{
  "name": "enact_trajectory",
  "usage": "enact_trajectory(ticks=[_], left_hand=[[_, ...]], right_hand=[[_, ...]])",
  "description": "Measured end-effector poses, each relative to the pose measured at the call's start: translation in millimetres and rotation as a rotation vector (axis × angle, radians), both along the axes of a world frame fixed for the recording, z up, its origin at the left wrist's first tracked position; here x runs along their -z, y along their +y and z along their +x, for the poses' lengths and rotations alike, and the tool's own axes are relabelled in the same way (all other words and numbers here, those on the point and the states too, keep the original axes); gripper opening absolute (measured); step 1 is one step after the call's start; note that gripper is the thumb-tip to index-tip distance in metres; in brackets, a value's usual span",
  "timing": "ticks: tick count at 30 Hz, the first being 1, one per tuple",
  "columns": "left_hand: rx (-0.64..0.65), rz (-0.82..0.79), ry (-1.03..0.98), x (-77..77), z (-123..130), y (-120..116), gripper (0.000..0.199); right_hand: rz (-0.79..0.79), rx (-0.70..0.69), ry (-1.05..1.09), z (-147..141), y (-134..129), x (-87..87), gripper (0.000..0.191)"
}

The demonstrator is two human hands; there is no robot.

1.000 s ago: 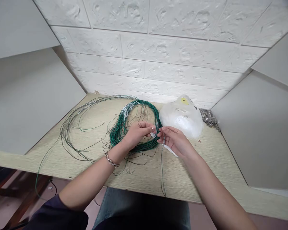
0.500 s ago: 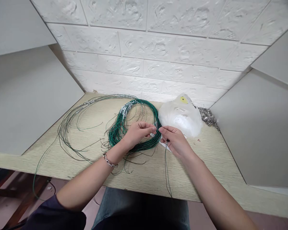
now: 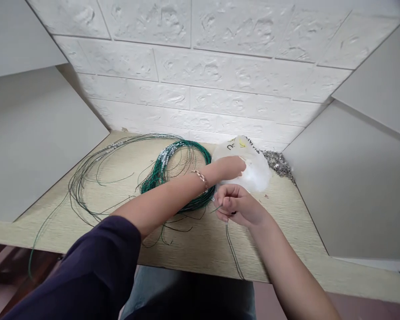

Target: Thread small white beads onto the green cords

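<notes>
My left hand [image 3: 232,168] reaches across to a translucent white plastic bag [image 3: 257,174] by the wall and is over its near side. Its fingers point away from me and are mostly hidden, so what they touch does not show. Just in front of the bag, my right hand [image 3: 242,205] is closed on a thin green wire, whose short end sticks out between thumb and fingers. A small black piece shows under the fingers, and two dark wire strands [image 3: 232,251] hang below the hand. Left of it lies a coil of green wires [image 3: 205,153] bearing white pieces, partly covered by my left forearm.
A looser loop of thin wires [image 3: 74,186] lies on the left of the wooden table [image 3: 193,242], one strand hanging over the front edge. Small grey bits [image 3: 280,164] are heaped in the back right corner. White brick-pattern wall and grey panels enclose the table.
My left hand has left the right hand's fingertips and moved right and away, over the plastic bag. My right hand has turned slightly and still holds the wire. The view has shifted a little.
</notes>
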State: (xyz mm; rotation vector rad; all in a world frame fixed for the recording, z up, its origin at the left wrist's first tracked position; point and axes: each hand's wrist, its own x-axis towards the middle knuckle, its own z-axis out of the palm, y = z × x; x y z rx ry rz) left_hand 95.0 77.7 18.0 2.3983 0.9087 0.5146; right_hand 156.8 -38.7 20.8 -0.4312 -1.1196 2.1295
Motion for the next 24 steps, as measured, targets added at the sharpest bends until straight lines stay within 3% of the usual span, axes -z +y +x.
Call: enact_trajectory(ticks=[4, 10, 12, 16, 19, 21, 24], left_hand=[[-0.01, 0.07, 0.209, 9.6, 15.1, 5.4, 0.008], [-0.023, 0.155, 0.279, 7.4, 10.1, 3.8, 0.021], [-0.043, 0.175, 0.233, 4.3, 8.8, 2.3, 0.022], [-0.102, 0.109, -0.112, -10.9, 0.2, -9.1, 0.02], [-0.178, -0.061, -0.278, -23.6, -22.1, -29.2, 0.013], [-0.229, -0.395, -0.475, -26.3, -43.7, -46.3, 0.008], [-0.241, -0.929, -0.792, -18.3, -75.9, -68.8, 0.012]], right_hand=[[0.005, 0.006, -0.008, -0.7, 0.6, -3.0, 0.015], [-0.013, 0.07, -0.05, -1.7, 0.1, -7.4, 0.018], [-0.021, 0.093, -0.079, -1.7, 0.2, -7.8, 0.02], [-0.036, 0.172, -0.092, -1.1, 1.2, -9.8, 0.02], [-0.065, 0.347, -0.08, -1.6, 1.7, -13.6, 0.021], [-0.063, 0.48, -0.093, -2.7, 1.8, -16.2, 0.021], [0.001, 0.642, -0.153, -3.9, 1.7, -16.2, 0.02]])
